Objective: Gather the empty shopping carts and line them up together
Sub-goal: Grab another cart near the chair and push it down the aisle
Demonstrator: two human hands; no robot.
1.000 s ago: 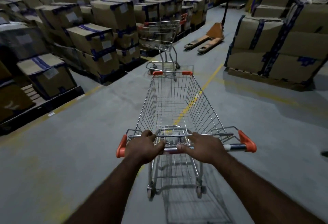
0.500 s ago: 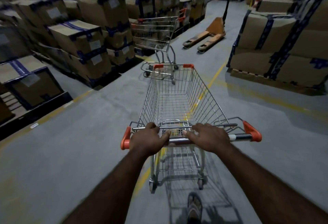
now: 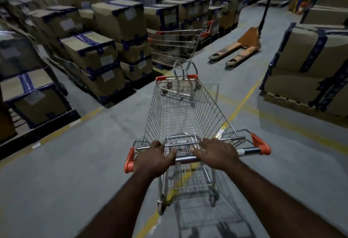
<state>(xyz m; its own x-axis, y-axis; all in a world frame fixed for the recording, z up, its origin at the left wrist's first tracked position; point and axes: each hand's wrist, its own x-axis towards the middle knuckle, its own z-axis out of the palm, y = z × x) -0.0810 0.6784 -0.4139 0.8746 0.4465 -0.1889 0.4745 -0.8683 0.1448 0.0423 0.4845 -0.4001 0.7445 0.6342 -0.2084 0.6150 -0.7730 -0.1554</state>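
An empty wire shopping cart [image 3: 180,109] with orange corner caps stands on the grey floor right in front of me. My left hand [image 3: 155,157] and my right hand [image 3: 216,152] both grip its handle bar [image 3: 248,151], side by side near the middle. A second empty cart [image 3: 175,49] stands just ahead, its handle end away from me. The front of my cart overlaps the lower frame of that cart; I cannot tell whether they touch.
Pallets of taped cardboard boxes [image 3: 98,53] line the left side. More stacked boxes [image 3: 308,64] sit on the right. An orange pallet jack [image 3: 239,49] lies ahead right. A yellow floor line [image 3: 243,102] runs down the aisle.
My cart has rolled forward along the aisle. The second cart is now much nearer, with my cart's front reaching its base. Both hands keep their grip.
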